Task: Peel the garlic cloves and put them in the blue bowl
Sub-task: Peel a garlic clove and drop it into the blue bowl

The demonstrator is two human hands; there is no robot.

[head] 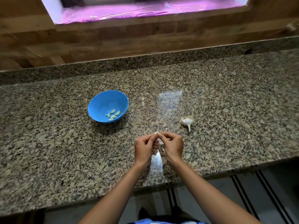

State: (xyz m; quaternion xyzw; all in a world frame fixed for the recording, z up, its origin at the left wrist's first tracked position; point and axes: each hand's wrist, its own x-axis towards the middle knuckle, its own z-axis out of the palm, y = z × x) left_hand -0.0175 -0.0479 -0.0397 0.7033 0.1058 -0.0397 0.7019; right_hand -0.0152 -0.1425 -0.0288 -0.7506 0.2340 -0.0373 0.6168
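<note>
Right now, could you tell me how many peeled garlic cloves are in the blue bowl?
About 4 peeled cloves, clustered low on the near right side of the blue bowl. They overlap, so one may be hidden.

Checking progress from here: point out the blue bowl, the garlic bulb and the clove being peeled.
blue bowl [100, 102]: head view, bare inner wall.
garlic bulb [187, 121]: head view, middle of its white body.
clove [156, 133]: head view, tip showing above the fingers.

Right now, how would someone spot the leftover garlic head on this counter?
Start at the granite counter. Go right from the blue bowl, past both hands, to the garlic head lying alone. It is white and papery with a stem pointing toward the counter's front edge.
</note>
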